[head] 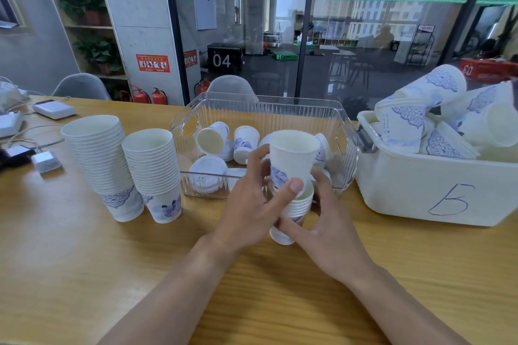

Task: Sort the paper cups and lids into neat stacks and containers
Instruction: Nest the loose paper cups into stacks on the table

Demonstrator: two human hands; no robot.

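My left hand (249,204) grips a single white paper cup (293,157) with a blue print, its base sitting in the top of a short stack of cups (298,209). My right hand (322,216) holds that short stack from the right, just above the table. Two tall stacks stand on the left: a taller stack (98,159) and a shorter stack (152,168). The clear ribbed bin (260,112) behind my hands holds loose cups (245,143) and white lids (207,173).
A white tub (437,190) marked with a handwritten figure stands on the right, heaped with loose cups (437,87). Chargers and cables (42,159) lie at the table's far left. Grey chairs and a glass wall stand behind the wooden table (84,260).
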